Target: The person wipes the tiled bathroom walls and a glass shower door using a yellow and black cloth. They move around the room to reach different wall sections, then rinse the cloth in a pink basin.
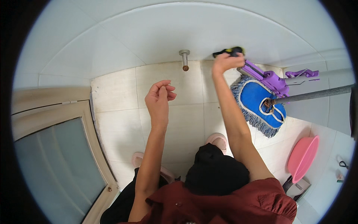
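Note:
My right hand (226, 63) grips a black and yellow handheld object (232, 51), blurred, at the foot of the pale wall (165, 30). Its exact kind cannot be made out. My left hand (159, 95) hovers over the tiled floor (117, 126), its fingers loosely curled and parted, with nothing visible in it. Between the hands, a metal pipe stub (184, 60) with a rusty end sticks out from the wall. Just right of my right hand are a purple plastic mop head (272, 81) and a blue flat mop (253, 93) with a grey fringe.
A grey mop pole (313, 94) slants in from the right. A pink basin (303, 159) leans at the right wall, above a grey and white object (298, 187). On the left stands a framed door with a frosted panel (56, 168). Pink slippers (218, 141) are on my feet.

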The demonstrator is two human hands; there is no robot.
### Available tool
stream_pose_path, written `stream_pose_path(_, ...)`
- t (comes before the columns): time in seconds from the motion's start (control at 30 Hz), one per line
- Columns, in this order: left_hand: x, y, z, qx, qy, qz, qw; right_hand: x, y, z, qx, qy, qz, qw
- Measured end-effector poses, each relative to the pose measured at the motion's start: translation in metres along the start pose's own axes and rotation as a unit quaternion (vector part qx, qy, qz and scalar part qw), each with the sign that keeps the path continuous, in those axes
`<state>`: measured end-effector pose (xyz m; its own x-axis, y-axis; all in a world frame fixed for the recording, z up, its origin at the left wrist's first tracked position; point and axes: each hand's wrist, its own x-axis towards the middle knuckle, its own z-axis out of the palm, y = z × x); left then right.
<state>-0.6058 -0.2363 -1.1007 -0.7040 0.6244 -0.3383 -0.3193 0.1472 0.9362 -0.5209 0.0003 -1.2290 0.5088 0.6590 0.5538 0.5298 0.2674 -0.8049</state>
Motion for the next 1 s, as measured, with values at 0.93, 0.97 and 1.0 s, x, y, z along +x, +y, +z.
stream_pose_path(0.93, 0.022, -0.003, -0.020, -0.100, 0.040, -0.027, 0.994, -0.084, -0.100, -0.029, 0.060, -0.308, -0.316, 0.895)
stream_pose_path(0.97, 0.023, -0.004, -0.024, -0.098, 0.051, -0.023, 0.994, -0.088, -0.102, -0.025, 0.013, -0.305, -0.378, 0.874)
stream_pose_path(1.0, 0.023, -0.005, -0.027, -0.096, 0.058, -0.024, 0.993, -0.099, -0.094, -0.026, -0.057, -0.322, -0.470, 0.820)
